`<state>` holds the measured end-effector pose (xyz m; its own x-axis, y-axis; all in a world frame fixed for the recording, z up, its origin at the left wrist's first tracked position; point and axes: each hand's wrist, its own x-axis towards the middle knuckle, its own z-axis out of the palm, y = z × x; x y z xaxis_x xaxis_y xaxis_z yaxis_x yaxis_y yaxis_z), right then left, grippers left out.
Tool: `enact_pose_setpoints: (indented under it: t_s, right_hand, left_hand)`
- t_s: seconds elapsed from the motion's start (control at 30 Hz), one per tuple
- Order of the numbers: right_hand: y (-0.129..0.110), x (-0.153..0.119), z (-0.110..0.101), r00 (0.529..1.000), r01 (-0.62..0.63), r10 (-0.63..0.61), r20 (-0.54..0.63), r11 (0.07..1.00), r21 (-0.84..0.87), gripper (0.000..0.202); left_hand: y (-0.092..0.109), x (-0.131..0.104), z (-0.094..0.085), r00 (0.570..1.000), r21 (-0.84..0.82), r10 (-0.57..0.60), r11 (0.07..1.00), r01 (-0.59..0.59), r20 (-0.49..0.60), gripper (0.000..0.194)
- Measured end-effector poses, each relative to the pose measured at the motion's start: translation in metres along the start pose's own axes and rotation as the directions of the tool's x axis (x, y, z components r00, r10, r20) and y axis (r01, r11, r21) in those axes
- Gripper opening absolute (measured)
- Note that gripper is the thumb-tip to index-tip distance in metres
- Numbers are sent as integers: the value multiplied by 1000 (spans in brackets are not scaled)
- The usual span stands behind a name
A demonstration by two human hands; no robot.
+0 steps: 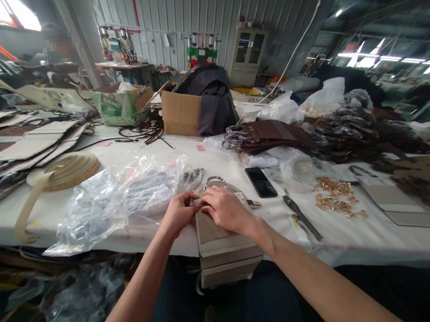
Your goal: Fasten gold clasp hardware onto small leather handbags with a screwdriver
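In the head view, a beige, flat-panelled, bag-like piece lies at the near edge of the table, directly in front of the person. Its long axis runs from the hands back toward the body, and its lower, folded part reaches past the table edge. The left hand is at its upper left edge, thumb and fingers bent close together. The right hand covers more of it, palm down across the upper part, with fingers curled toward the left fingertips. The fingertips hide what is between them, so I cannot tell whether either hand grips anything. A curved handle in clear wrap stands just beyond the right hand's fingers.

The table has a white cloth cover. Right of the piece are a black smartphone, a long dark tool and a scatter of small gold-coloured metal parts. On the left are crumpled clear plastic bags and a flat roll of cream tape. Farther back stand an open brown cardboard box and, by the ribbed grey wall, a pale cabinet with glass doors.
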<state>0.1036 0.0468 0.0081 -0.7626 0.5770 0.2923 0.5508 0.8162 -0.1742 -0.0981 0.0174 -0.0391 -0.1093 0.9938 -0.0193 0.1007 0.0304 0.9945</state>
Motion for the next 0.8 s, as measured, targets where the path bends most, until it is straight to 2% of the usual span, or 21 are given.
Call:
enact_pose_setpoints:
  t_s: [0.2,0.3,0.37,0.43,0.5,0.57,0.63,0.8]
  right_hand:
    - [4,-1,2,999,-18,20,-30,997,72,8]
    - [8,-1,-3,998,-16,30,-56,971,238,15]
    - [11,-2,-7,991,-47,97,-92,900,434,23]
    - [12,-3,-8,970,-118,223,-96,779,616,26]
    - [14,-3,-6,942,-197,334,-42,647,736,24]
    - [15,-2,-2,924,-257,380,32,557,790,29]
    - [17,0,3,917,-287,391,74,522,803,33]
    - [18,8,10,929,-299,353,114,532,792,19]
  left_hand:
    - [-4,3,-1,1000,35,11,999,-10,-16,51]
    - [-3,3,0,1000,27,-8,1000,8,-13,52]
    - [-2,3,0,1000,24,-12,1000,12,-8,52]
    - [1,2,1,1000,27,-15,1000,15,-1,53]
    - [3,1,1,1000,33,-19,999,19,6,52]
    - [5,0,1,1000,34,-26,999,26,5,52]
    - [6,-1,0,999,22,-35,999,35,10,53]
    - [7,-2,-2,999,26,-31,999,30,33,49]
